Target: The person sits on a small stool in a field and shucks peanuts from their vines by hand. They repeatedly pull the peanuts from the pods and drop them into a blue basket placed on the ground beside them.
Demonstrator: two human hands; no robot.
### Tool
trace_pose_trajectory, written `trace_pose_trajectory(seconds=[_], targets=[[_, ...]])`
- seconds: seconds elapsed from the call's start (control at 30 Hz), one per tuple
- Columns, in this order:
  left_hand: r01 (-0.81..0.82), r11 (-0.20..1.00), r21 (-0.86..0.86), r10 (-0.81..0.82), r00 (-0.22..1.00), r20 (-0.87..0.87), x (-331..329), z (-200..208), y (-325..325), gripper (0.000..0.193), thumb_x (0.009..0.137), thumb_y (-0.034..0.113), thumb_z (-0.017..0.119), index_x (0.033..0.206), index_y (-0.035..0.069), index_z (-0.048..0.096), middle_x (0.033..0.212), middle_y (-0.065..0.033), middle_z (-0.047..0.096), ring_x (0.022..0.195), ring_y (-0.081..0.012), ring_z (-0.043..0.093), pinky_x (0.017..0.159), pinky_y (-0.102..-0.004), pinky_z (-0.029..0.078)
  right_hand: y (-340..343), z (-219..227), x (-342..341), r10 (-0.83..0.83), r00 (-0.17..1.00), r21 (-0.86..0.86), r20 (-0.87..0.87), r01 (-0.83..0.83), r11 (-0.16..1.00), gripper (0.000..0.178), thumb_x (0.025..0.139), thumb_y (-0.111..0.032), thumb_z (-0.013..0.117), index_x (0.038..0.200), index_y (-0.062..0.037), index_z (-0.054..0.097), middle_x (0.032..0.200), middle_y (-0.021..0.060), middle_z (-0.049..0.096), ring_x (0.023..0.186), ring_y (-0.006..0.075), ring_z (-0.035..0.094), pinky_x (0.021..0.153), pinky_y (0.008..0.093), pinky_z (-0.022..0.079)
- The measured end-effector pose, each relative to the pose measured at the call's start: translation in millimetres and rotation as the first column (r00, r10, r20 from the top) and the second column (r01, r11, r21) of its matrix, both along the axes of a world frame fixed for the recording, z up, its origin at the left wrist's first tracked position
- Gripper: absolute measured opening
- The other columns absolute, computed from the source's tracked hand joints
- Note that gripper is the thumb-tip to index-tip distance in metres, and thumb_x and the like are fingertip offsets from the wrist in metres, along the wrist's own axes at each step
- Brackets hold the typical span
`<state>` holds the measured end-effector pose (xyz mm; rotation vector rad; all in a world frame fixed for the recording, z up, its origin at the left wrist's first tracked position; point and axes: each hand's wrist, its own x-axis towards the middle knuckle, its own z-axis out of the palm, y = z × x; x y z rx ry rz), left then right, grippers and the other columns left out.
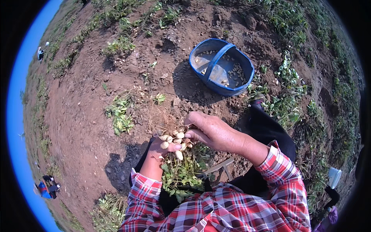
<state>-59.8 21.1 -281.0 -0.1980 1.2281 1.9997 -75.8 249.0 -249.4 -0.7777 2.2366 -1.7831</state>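
Note:
A pulled peanut plant (179, 170) hangs in front of me, its green leaves pointing toward my lap and its fine brown roots outward. My left hand (159, 149) is closed round it just below the pods, thumb across the front. Several pale peanuts (178, 140) cluster above that thumb. My right hand (210, 131) comes in from the right, thumb and forefinger pinched at the edge of the cluster. What lies between those fingertips is too small to make out. Beyond my hands stands a blue basket (247, 79) with a broad handle, loose peanuts scattered over its bottom.
A hand tool with a flat blade (218, 165) lies by my legs. Leafy plants (121, 114) lie on the brown soil to the left, with thicker greenery (291, 85) along the right. A person (53, 187) is far left; a white container (334, 177) is at right.

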Motion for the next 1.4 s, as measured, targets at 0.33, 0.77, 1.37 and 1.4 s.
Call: trace_pose_trajectory(seconds=[0.33, 0.77, 1.37, 1.4], targets=[[0.017, 0.996, 0.084, -0.017, 1.000, 0.000, -2.1, -2.4, -5.5, 0.076, 0.057, 0.018, 0.080, 0.126, 0.000, 0.052, 0.111, -0.0109, 0.063, 0.101, -0.0242, 0.061, 0.088, -0.0374, 0.052, 75.0, 16.0, -59.9, -0.389, 0.824, -0.059, 0.411, 0.451, 0.891, 0.026, 0.094, -0.025, 0.061, 0.108, -0.0053, 0.053, 0.088, 0.0063, 0.057, 0.071, 0.0150, 0.056, 0.061, 0.0282, 0.047], [0.076, 0.977, 0.201, -0.074, 0.997, -0.019, -5.9, -10.6, 6.3, 0.080, 0.055, 0.023, 0.089, 0.124, 0.000, 0.055, 0.110, -0.0128, 0.064, 0.100, -0.0261, 0.064, 0.083, -0.0387, 0.055, 8.0, -4.6, -16.0, 0.100, 0.995, 0.091, -0.013, -0.098, 0.991, 0.038, 0.083, -0.027, 0.070, 0.106, -0.0018, 0.053, 0.099, 0.0153, 0.056, 0.097, 0.0349, 0.056, 0.086, 0.0451, 0.044], [-0.001, 0.993, 0.121, -0.003, 1.000, 0.028, -2.7, -18.4, -3.9, 0.084, 0.050, 0.026, 0.093, 0.123, 0.003, 0.057, 0.113, -0.0099, 0.064, 0.099, -0.0226, 0.064, 0.084, -0.0367, 0.055, -2.8, 3.4, 2.1, -0.125, 0.991, -0.029, 0.058, 0.126, 0.992, 0.038, 0.084, -0.013, 0.070, 0.112, -0.0042, 0.046, 0.094, 0.0153, 0.059, 0.084, 0.0316, 0.064, 0.071, 0.0394, 0.050], [0.000, 0.992, 0.125, -0.004, 1.000, 0.031, -2.5, -18.2, -3.4, 0.084, 0.050, 0.025, 0.093, 0.123, 0.003, 0.057, 0.113, -0.0098, 0.064, 0.099, -0.0225, 0.064, 0.084, -0.0367, 0.055, -2.1, 2.4, 0.7, -0.090, 0.993, -0.002, 0.071, 0.090, 0.996, 0.038, 0.083, -0.012, 0.070, 0.112, -0.0039, 0.046, 0.094, 0.0149, 0.059, 0.084, 0.0307, 0.063, 0.072, 0.0391, 0.050]])
